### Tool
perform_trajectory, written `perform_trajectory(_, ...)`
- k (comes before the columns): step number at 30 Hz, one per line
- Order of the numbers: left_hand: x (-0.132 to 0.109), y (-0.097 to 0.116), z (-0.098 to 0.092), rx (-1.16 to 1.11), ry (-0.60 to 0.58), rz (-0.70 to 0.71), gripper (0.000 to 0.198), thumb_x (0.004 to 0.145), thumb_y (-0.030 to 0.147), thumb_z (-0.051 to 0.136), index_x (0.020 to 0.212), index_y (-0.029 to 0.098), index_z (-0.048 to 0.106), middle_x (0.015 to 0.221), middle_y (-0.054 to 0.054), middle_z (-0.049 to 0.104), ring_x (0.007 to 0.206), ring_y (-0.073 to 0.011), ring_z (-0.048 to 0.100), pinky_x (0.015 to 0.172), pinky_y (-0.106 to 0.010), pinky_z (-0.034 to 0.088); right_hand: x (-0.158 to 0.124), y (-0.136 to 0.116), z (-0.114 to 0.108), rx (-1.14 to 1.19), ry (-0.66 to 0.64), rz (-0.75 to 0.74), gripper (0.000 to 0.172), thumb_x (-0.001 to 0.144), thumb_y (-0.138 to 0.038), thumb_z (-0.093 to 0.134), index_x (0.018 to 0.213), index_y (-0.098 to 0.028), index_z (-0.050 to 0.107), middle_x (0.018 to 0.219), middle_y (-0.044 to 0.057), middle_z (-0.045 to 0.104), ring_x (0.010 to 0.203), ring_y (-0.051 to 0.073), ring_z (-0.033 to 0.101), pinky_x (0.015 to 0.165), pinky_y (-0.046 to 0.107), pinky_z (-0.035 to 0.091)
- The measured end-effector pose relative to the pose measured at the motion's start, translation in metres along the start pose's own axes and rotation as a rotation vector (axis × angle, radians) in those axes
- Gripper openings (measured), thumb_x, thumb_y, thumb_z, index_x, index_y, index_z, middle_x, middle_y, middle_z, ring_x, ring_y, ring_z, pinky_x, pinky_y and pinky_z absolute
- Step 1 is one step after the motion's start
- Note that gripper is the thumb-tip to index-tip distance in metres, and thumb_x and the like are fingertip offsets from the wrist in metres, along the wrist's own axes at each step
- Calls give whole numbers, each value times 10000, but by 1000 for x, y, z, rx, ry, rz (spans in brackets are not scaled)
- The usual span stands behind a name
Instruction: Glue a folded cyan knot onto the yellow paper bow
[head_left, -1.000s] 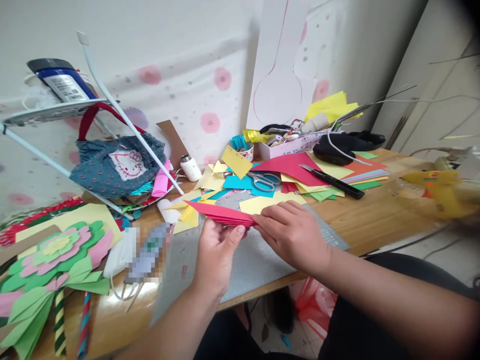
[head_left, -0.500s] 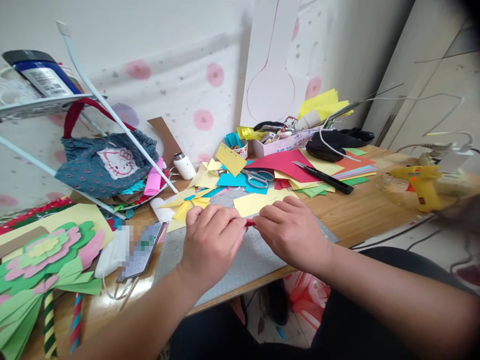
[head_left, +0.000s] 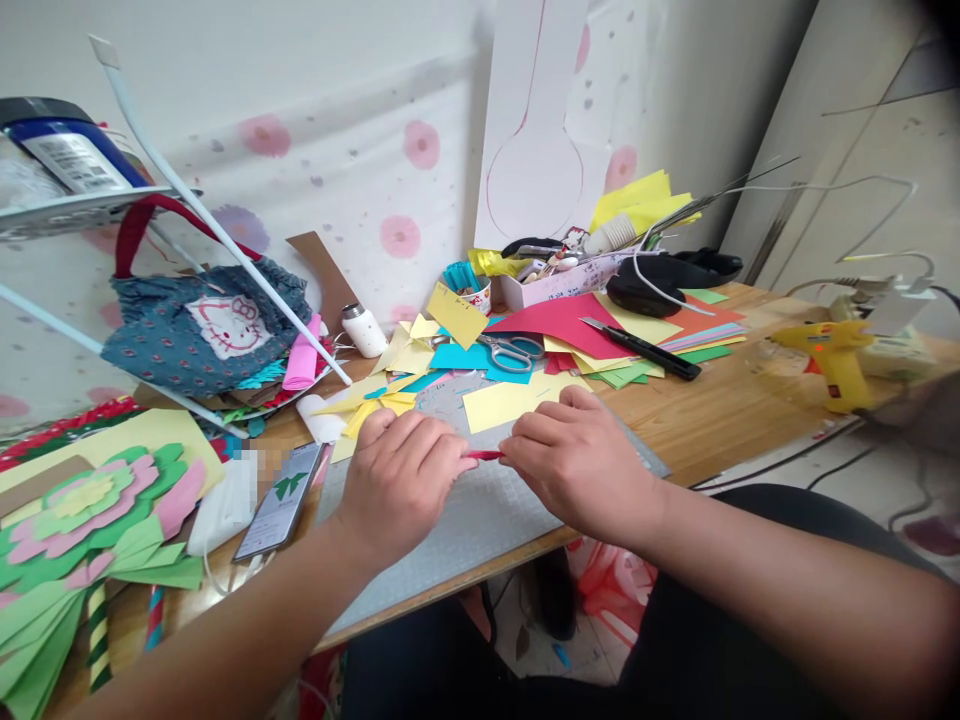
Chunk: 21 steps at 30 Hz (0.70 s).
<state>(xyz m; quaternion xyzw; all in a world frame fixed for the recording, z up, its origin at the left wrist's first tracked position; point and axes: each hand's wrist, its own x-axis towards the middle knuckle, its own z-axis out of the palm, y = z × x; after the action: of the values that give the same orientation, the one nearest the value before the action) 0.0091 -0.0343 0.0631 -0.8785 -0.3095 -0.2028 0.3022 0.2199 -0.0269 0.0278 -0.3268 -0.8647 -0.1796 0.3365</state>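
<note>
Between my two hands stretches a thin red paper strip [head_left: 485, 455], of which only a short middle length shows. It looks rolled or folded narrow, but I cannot tell which. My left hand [head_left: 405, 470] grips one end with curled fingers. The other end is pinched in my right hand [head_left: 574, 462], its fingers bent and closed. Both hands are held over the grey cutting mat [head_left: 480, 545]. Just behind them on the mat lies a pale yellow paper piece [head_left: 499, 405], apart from the fingers.
Scissors [head_left: 512, 352] and a black utility knife [head_left: 645, 352] lie among coloured paper sheets. At right stands a yellow glue gun [head_left: 829, 360]. A phone [head_left: 281, 503] and paper flower [head_left: 90, 500] are at left, below a denim bag [head_left: 202, 330] beside a white rack.
My hands have moved slightly apart, the left one to the left, so more of the red strip shows between them. The view has shifted a little.
</note>
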Motion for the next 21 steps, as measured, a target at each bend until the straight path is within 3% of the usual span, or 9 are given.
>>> perform_trajectory(5, -14, -20, -3, 99, -11, 33, 137, 881, 239, 585, 749, 206, 571, 700, -8, 662, 678, -193, 573, 672, -366, 306, -2, 8, 0, 37, -27, 53, 273, 886, -162, 528, 617, -176, 574, 616, -13, 532, 608, 126, 387, 641, 330, 207)
perform_trajectory(9, -31, -48, -9, 125, -3, 77, 113, 843, 193, 624, 752, 210, 559, 721, 6, 680, 700, -195, 599, 673, -377, 311, -5, 20, 0, 57, -48, 41, 286, 896, -172, 520, 616, -177, 575, 631, -11, 553, 633, 127, 418, 666, 331, 228)
perform_trajectory(14, -56, -80, -12, 326, -28, -68, 153, 858, 213, 598, 712, 213, 552, 698, 4, 662, 694, -200, 566, 672, -366, 323, -13, 39, 7, 20, 14, 55, 234, 917, -233, 539, 727, -192, 670, 780, 17, 643, 739, 143, 477, 705, 326, 268)
perform_trajectory(16, -58, -72, -7, 273, 12, -88, 143, 835, 225, 622, 714, 210, 548, 718, -3, 661, 695, -205, 567, 683, -376, 342, -17, 36, 17, -21, 10, 0, 196, 913, -207, 538, 783, -205, 685, 813, 22, 645, 757, 154, 463, 707, 328, 276)
perform_trajectory(17, -56, -61, -3, 209, 88, -98, 145, 815, 241, 646, 711, 208, 549, 703, -8, 651, 683, -205, 565, 682, -380, 355, -19, 32, 22, -43, -3, -32, 193, 913, -185, 527, 806, -204, 687, 803, 25, 638, 753, 158, 451, 702, 330, 280)
perform_trajectory(21, -38, -5, 21, -163, -119, 12, 54, 854, 236, 604, 853, 182, 604, 822, -53, 654, 766, -204, 572, 688, -344, 427, -27, 12, 45, -71, -60, -123, 195, 910, -137, 507, 834, -176, 682, 721, 35, 594, 709, 164, 410, 659, 331, 282)
